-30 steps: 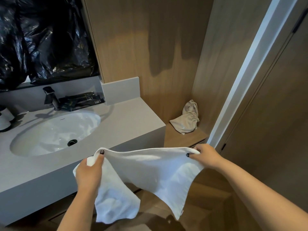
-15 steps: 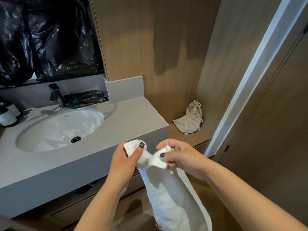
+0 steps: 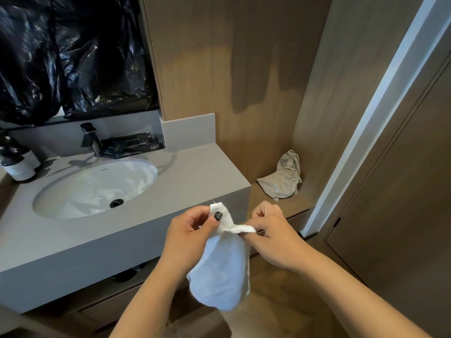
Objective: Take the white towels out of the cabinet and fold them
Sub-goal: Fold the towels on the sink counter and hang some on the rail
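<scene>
Looks like a hotel-style bathroom: grey vanity countertop [image 3: 200, 176] with an oval undermount basin [image 3: 95, 189], black faucet [image 3: 90, 139], toiletry bottles [image 3: 17, 164] at its left edge, dark sachets [image 3: 133, 145] along the back, wood-panelled walls [image 3: 219, 69].

bottles [image 3: 18, 164] cut by left edge, labels perhaps too blurred

Hands [image 3: 229, 237] brought together since a second ago; towel [image 3: 220, 272] now doubled, hanging.
</scene>
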Motion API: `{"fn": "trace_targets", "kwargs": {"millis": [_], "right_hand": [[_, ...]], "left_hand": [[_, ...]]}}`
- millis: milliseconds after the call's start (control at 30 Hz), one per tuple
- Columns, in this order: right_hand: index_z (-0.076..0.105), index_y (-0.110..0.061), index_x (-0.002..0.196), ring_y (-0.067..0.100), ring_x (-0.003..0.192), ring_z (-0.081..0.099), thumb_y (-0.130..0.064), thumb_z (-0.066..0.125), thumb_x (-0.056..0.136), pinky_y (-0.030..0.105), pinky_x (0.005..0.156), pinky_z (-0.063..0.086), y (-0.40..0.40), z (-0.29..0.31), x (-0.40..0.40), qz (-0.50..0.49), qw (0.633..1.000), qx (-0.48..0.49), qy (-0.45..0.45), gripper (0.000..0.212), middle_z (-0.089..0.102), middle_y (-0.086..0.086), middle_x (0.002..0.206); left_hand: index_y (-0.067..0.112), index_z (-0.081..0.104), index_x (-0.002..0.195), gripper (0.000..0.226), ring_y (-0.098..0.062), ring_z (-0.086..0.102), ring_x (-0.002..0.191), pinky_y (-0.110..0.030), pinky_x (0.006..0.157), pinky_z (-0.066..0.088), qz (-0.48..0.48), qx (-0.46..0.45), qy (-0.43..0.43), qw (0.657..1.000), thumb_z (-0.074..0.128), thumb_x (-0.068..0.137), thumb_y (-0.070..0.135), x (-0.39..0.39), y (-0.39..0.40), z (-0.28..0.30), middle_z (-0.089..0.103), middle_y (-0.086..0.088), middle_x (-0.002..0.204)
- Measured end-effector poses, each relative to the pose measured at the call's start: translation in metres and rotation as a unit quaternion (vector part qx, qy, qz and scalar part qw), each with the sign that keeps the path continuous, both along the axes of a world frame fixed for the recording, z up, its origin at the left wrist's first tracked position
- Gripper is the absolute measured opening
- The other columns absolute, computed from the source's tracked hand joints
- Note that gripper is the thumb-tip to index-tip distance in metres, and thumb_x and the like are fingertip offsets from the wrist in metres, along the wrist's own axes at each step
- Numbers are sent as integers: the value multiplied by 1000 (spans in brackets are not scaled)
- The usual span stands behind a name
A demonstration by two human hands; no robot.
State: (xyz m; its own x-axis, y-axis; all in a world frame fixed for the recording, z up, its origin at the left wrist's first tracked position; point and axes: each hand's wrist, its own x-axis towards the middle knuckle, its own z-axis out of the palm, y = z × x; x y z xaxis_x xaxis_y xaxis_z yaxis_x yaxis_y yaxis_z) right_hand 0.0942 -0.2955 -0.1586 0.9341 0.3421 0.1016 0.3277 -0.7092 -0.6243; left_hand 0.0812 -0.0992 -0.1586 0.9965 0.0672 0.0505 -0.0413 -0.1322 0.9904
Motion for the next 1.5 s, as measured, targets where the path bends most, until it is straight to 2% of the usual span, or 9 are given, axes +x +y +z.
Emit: {"fn": "trace_targets", "kwargs": {"millis": [167, 333, 567, 767, 933, 1033, 1167, 1300, 1500], "right_hand": [[57, 6, 73, 12, 65, 43, -19, 56, 88, 28, 62, 34, 8, 11, -7, 62, 973, 216, 59, 29, 49, 16, 72], [60, -15, 86, 8, 63, 46, -21, 68, 91, 19, 56, 37, 16, 20, -3, 16, 948, 313, 51, 11, 56, 0, 72], [62, -19, 80, 7, 64, 47, -30, 59, 97, 24, 59, 38, 23, 20, -2, 50, 961, 271, 27, 20, 56, 0, 72], [63, -21, 81, 20, 65, 52, -35, 62, 94, 32, 57, 43, 24, 14, -3, -14, 961, 273, -35, 19, 60, -1, 72], [60, -28, 100, 17, 76, 61, -43, 57, 94, 33, 63, 52, 26, 8, -8, -19, 957, 285, -57, 17, 63, -6, 84], [59, -33, 116, 10, 86, 63, -35, 54, 98, 17, 70, 48, 22, 9, -8, 12, 968, 243, -58, 19, 65, -15, 92], [65, -22, 107, 8, 89, 61, -32, 50, 101, 15, 73, 46, 19, 12, -8, 36, 980, 190, -36, 19, 66, -16, 93], [60, -19, 99, 12, 81, 57, -31, 46, 102, 23, 68, 46, 25, 12, -9, 13, 982, 165, -93, 19, 61, -12, 86], [53, -16, 91, 7, 73, 47, -15, 47, 102, 18, 65, 35, 26, 21, 10, -60, 966, 218, -129, 13, 50, -8, 81]], "left_hand": [[30, 79, 89, 15, -11, 69, 87, -16, 73, 53, -1, -39, 5, 999, 70, 90, 17, -6, 2, 3, 76, 4, 91], [27, 79, 90, 15, -11, 71, 81, -22, 70, 56, 1, -132, 36, 991, 74, 77, 31, -9, -1, 12, 77, -1, 91], [27, 79, 93, 19, -18, 74, 88, -25, 71, 57, -13, -149, 47, 988, 76, 76, 33, -14, -4, 13, 77, -4, 95], [31, 79, 97, 25, -14, 72, 95, -29, 83, 59, -31, -114, 19, 993, 66, 91, 11, -14, -1, 14, 77, 2, 101], [34, 78, 98, 30, -10, 70, 99, -26, 84, 55, -46, -60, -9, 997, 63, 93, 8, -16, 0, 14, 76, 7, 102], [30, 75, 95, 28, -9, 71, 90, -21, 75, 54, -42, -44, -17, 998, 63, 93, 5, -15, -2, 14, 76, 5, 94], [15, 51, 94, 23, -14, 65, 71, -27, 68, 51, -11, -102, -6, 995, 65, 89, -3, -12, -2, 11, 74, -4, 80], [24, 59, 89, 9, -15, 57, 71, -31, 67, 47, -11, -104, -13, 994, 67, 92, 20, -16, -4, 5, 66, -2, 78], [27, 68, 86, 24, -15, 60, 76, -26, 69, 50, -80, 81, -57, 992, 77, 73, 46, -26, -6, -9, 66, 3, 83]]}}
